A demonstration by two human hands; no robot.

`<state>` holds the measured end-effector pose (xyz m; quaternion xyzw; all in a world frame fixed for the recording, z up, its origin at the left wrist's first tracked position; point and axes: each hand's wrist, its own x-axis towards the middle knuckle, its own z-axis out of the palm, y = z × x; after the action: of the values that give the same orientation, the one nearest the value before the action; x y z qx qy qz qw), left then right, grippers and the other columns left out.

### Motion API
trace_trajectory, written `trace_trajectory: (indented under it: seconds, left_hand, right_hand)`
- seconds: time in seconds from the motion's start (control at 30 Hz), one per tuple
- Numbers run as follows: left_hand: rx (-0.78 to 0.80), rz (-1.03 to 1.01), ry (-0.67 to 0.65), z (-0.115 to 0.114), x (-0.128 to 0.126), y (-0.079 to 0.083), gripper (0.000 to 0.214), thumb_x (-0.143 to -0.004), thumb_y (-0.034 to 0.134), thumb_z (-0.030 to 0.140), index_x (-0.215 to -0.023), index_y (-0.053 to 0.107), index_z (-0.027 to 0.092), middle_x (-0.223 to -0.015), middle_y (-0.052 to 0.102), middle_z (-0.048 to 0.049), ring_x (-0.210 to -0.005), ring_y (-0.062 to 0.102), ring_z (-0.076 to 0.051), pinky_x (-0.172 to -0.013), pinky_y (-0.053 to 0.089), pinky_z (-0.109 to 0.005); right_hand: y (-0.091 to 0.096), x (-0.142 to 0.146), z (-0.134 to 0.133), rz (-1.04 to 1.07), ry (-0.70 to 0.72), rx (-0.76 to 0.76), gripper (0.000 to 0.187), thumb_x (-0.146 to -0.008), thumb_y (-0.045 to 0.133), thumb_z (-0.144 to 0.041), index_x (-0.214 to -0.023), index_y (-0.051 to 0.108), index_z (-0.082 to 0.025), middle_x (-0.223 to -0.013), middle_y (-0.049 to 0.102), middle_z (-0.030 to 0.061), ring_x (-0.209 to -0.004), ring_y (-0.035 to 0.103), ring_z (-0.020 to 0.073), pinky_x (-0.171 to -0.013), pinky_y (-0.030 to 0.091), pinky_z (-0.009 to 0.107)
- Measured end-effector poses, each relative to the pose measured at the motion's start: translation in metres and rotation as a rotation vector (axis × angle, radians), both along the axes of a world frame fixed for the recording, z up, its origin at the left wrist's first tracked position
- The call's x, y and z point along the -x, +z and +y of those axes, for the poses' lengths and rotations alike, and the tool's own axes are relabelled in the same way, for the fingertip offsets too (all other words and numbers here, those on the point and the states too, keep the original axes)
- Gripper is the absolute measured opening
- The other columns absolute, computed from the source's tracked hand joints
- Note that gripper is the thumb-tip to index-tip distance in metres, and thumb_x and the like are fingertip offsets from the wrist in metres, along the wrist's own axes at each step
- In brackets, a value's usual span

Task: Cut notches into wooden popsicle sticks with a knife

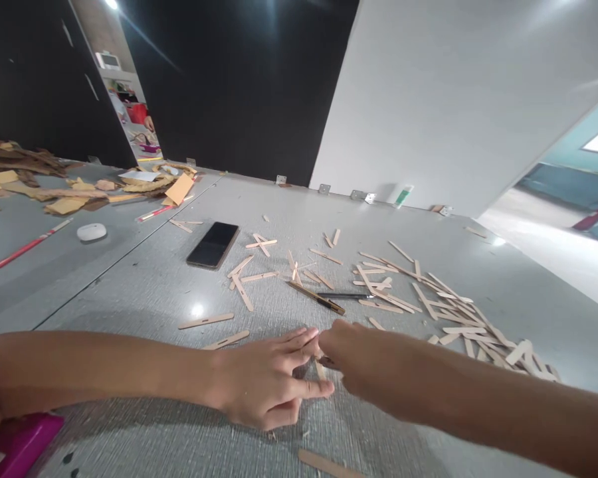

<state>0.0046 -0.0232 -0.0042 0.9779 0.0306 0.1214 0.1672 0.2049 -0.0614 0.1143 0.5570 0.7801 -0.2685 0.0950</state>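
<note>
Pinning, in head view, a wooden stick [321, 372] to the table [144, 425] under a spread left hand [274, 375] while gripping a mostly hidden dark implement [329, 363] in the right hand [349, 345], calling for steady pressure and fingertips [327, 388] clear.

The left hand [274, 378] and right hand [346, 348] hide the upper end of the wooden craft stick [321, 373] between them. The right fist covers most of a dark tool [327, 363], so its kind cannot be told. Another stick [229, 340] runs partly behind the left wrist. The bottom edge cuts off a third stick [326, 461]; the left edge crops a magenta object [27, 441], partly covered by the left arm, and a red-and-white rod [24, 251]. Through the panel gap, a distant person [148, 124] is too small and blurred to make out.
</note>
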Motion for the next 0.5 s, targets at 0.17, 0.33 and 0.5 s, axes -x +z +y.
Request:
trace_trajectory:
  seconds: [0.17, 0.33, 0.5]
  left_hand:
    - [0.004, 0.003, 0.003, -0.001, 0.001, 0.000, 0.058, -0.100, 0.052, 0.026, -0.158, 0.048, 0.017, -0.171, 0.025, -0.0189, -0.160, 0.013, -0.039, -0.129, 0.024, -0.055]
    - [0.014, 0.001, -0.008, 0.000, 0.002, -0.004, 0.063, -0.096, 0.055, 0.023, -0.158, 0.047, 0.017, -0.173, 0.010, -0.0172, -0.159, 0.006, -0.040, -0.129, 0.023, -0.057]
    - [0.024, -0.023, -0.013, 0.000, 0.001, -0.002, 0.060, -0.097, 0.055, 0.024, -0.156, 0.050, 0.016, -0.173, 0.016, -0.0201, -0.159, 0.009, -0.040, -0.129, 0.023, -0.058]
  right_hand:
    - [0.025, 0.001, 0.018, -0.096, -0.111, 0.287, 0.031, -0.075, 0.065, -0.009, -0.057, 0.045, -0.023, -0.045, 0.047, -0.0078, -0.040, 0.047, 0.0095, -0.038, 0.031, 0.021]
    - [0.020, -0.006, 0.019, -0.096, -0.186, 0.399, 0.012, -0.081, 0.067, -0.027, -0.074, 0.059, -0.021, -0.058, 0.066, -0.0014, -0.043, 0.055, 0.0107, -0.040, 0.042, 0.022]
    - [0.000, -0.004, -0.011, -0.217, 0.009, -0.001, 0.019, -0.078, 0.065, -0.002, -0.085, 0.068, -0.019, -0.077, 0.069, 0.0022, -0.060, 0.060, 0.0145, -0.052, 0.038, 0.026]
